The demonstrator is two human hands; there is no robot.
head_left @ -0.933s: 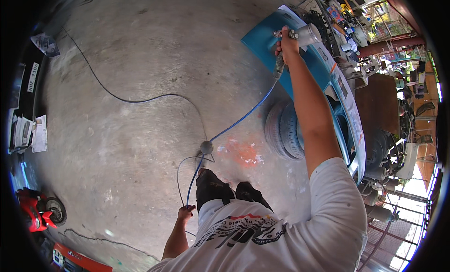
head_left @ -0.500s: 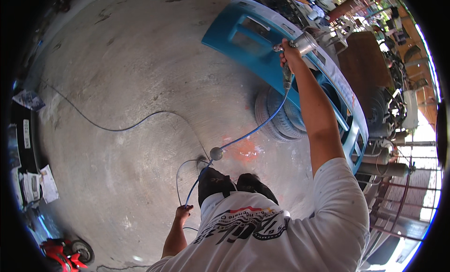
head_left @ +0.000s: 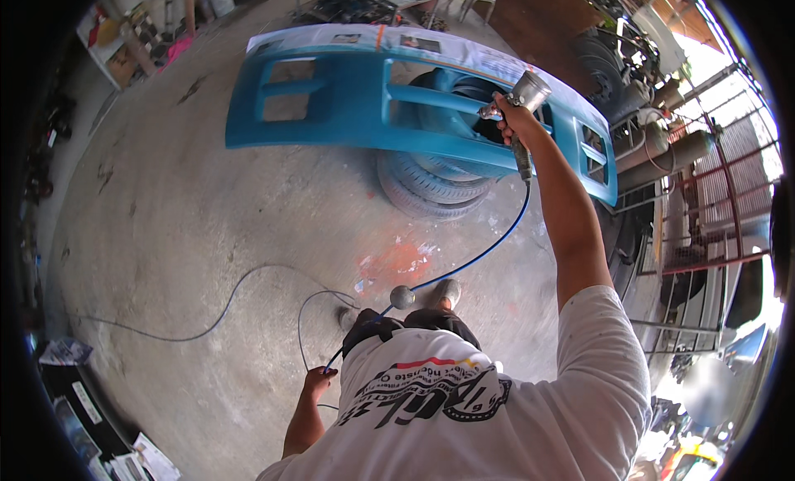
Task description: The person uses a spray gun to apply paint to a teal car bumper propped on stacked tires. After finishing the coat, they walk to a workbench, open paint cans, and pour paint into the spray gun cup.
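A spray gun (head_left: pixel 523 94) with a silver cup on top is gripped in my right hand (head_left: pixel 515 120), arm stretched forward. Its nozzle points left along a blue car bumper (head_left: pixel 348 108), which stands close by with paper sheets (head_left: pixel 489 53) along its far edge. From the gun's handle a blue air hose (head_left: pixel 484 256) curves down toward my body, passing a small round grey object (head_left: pixel 402 297). Low on the left, my left hand (head_left: pixel 320 378) is closed around that hose beside my hip.
Stacked tires (head_left: pixel 435 187) sit beneath the bumper on the concrete floor (head_left: pixel 190 232). More hose (head_left: pixel 232 303) snakes over the floor to the left. Gas cylinders (head_left: pixel 675 154) and a metal rack (head_left: pixel 679 332) line the right side. A black case with papers (head_left: pixel 74 398) lies at lower left.
My view has turned to the right, so the bumper and tires appear shifted left. The gun now points at the bumper's right half. Both hands keep their hold.
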